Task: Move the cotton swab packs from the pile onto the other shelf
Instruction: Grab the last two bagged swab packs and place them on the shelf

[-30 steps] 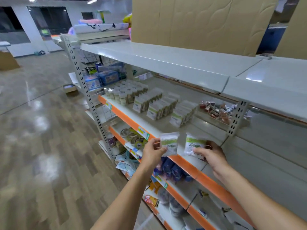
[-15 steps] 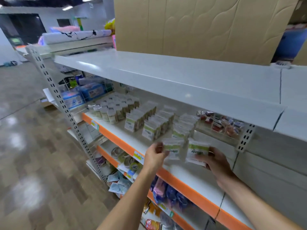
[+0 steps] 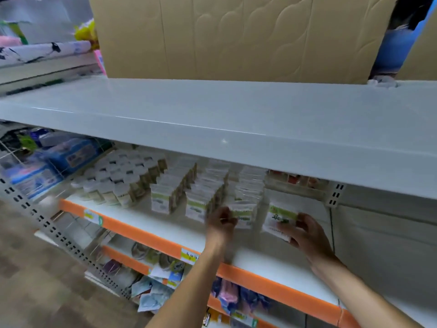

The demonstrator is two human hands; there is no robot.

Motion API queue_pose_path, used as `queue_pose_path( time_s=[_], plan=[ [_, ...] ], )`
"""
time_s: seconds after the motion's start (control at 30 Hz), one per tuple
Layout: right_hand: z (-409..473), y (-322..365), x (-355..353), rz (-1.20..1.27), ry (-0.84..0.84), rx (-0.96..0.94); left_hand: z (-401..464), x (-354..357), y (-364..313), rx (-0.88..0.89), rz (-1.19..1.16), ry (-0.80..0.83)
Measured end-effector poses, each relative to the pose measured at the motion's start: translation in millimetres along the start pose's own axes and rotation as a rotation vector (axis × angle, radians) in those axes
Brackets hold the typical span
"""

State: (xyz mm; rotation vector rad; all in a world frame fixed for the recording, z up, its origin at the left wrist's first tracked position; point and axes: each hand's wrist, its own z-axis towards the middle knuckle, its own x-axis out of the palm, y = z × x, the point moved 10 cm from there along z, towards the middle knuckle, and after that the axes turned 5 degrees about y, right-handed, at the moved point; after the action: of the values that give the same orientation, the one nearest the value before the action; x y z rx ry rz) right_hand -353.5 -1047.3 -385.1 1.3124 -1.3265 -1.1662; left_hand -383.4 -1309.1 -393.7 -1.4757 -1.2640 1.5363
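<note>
At the far left of the shelf (image 3: pixel 165 229), which has an orange front edge, white-capped jars (image 3: pixel 118 178) stand in a block, and to their right three rows of cotton swab packs (image 3: pixel 201 185) run from near to far, each pack upright with its green-banded face toward the near edge. The left forearm rises from the bottom middle of the view, up and slightly right over the orange edge, and the left hand (image 3: pixel 221 221) sits at the near end of the rightmost row. Its fingers are curled round the left edge of a cotton swab pack (image 3: pixel 244 215), pinching it; motion blur hides the exact finger placement. That pack stands upright, long axis vertical, printed face toward the near edge, at or just above the shelf surface; which of the two cannot be told. Further right, the right forearm comes in from the lower right corner, angled up and left, and the right hand (image 3: pixel 305 233) grips a second pack (image 3: pixel 277 218) by its right side, fingers wrapped over the front and lower edge. This pack is tilted, top leaning left and away, its face turned up toward the camera, over bare shelf just right of the rows.
</note>
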Motion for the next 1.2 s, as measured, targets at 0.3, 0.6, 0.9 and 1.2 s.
queue_pose_path(
  time_s=[0.3,0.6,0.9,1.2],
  plan=[
    [-19.1,-3.0,23.1,-0.047,-0.116,-0.032,12.7,6.4,3.8,0.004,-0.005,0.081],
    [-22.8,-5.6,33.8,-0.198,-0.252,-0.084,5.0,5.3,-9.0,0.077,0.043,0.111],
    [-8.8,-11.5,65.7,-0.293,-0.309,-0.094,-27.3,-15.8,4.1,0.135,-0.047,0.131],
    [-3.1,-5.3,91.3,-0.273,-0.372,-0.092,-41.5,-35.6,16.4,0.082,0.004,0.147]
  ],
)
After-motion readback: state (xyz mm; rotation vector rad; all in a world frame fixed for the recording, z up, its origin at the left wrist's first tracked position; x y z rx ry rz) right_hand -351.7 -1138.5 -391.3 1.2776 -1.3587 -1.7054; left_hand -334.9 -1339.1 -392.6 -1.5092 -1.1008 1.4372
